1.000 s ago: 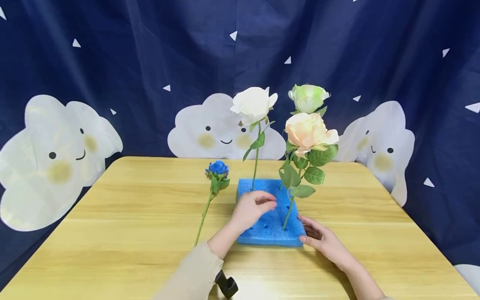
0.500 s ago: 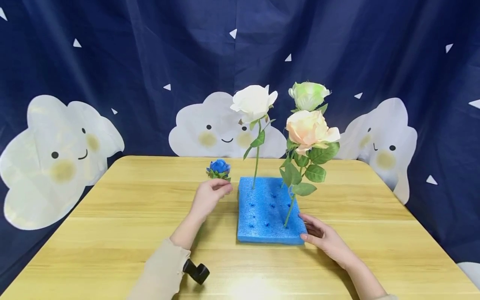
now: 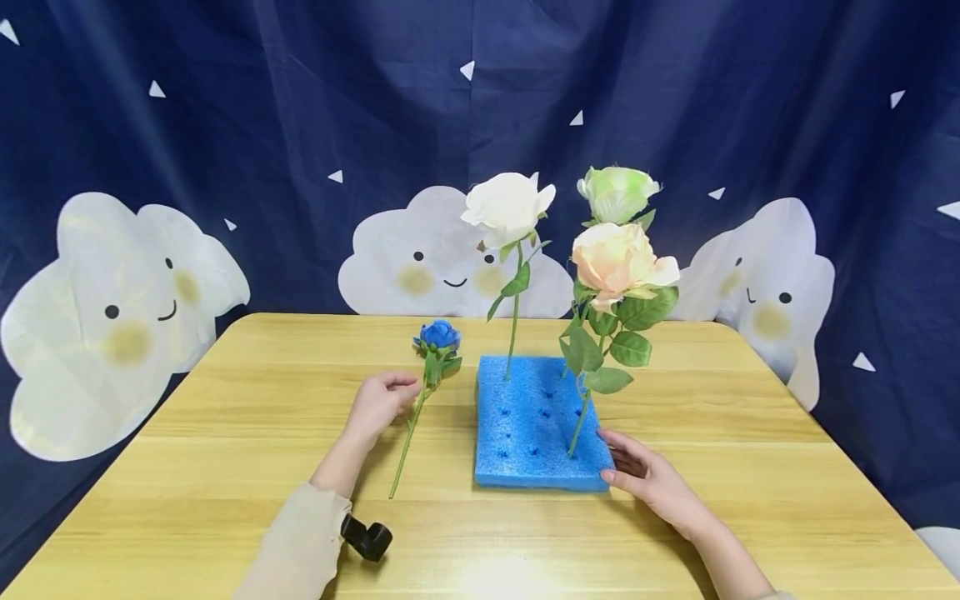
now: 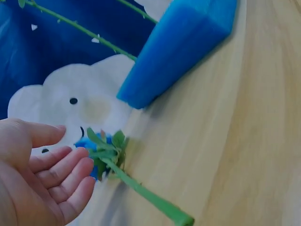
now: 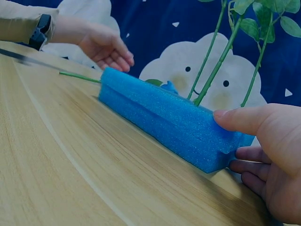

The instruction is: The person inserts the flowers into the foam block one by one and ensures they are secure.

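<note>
A blue artificial rose [image 3: 438,335] with a green stem lies on the table, left of a blue foam block [image 3: 525,425]. My left hand [image 3: 381,407] is just left of its stem, fingers loosely bent; in the left wrist view its palm faces the rose and nothing is held. My right hand [image 3: 654,483] rests against the block's right side near the front corner. In the right wrist view, its thumb [image 5: 240,120] touches the foam and the other fingers lie beside the end. A white rose [image 3: 508,208], a peach rose [image 3: 622,260] and a pale green rose [image 3: 618,195] stand upright in the block.
The foam has several small holes in its top. A wooden table [image 3: 247,467] carries everything, with a dark blue cloud-print curtain [image 3: 420,92] behind it. A black wrist device [image 3: 367,538] sits at the left cuff.
My left hand has moved from above the foam leftward, past the blue rose, to the left of its stem. The right hand stays at the block, and the flowers have not moved.
</note>
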Demonstrator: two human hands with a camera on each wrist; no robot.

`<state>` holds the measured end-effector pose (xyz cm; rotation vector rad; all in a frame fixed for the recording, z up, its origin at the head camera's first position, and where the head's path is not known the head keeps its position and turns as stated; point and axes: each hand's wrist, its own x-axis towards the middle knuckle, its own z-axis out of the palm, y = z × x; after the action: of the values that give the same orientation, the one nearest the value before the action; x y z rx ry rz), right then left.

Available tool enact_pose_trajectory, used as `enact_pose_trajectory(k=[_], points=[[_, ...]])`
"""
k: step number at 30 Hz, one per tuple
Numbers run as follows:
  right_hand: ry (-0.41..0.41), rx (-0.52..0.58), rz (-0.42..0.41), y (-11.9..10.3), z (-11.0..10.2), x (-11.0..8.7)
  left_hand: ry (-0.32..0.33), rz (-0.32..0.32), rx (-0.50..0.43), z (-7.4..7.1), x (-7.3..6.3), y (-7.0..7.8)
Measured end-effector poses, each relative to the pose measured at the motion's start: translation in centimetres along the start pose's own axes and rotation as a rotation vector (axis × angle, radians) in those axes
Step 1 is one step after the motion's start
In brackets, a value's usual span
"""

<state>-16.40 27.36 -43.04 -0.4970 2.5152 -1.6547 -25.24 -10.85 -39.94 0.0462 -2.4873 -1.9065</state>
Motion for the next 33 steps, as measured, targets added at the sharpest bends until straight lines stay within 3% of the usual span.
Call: enact_pose_trajectory(k=[14, 22, 33], points=[[0.0, 0.0, 0.003, 0.1, 0.0, 0.0, -0.025, -0.121, 0.056, 0.2, 0.3, -1.6], [0.0, 0.022, 0.003, 0.0, 0.0, -0.1, -0.054, -0.142, 0.091, 0.4, 0.5, -1.6], [-0.001, 0.003, 0.001, 0.1, 0.0, -0.1, -0.063, -0.136, 0.265, 1.2, 0.3, -1.1]])
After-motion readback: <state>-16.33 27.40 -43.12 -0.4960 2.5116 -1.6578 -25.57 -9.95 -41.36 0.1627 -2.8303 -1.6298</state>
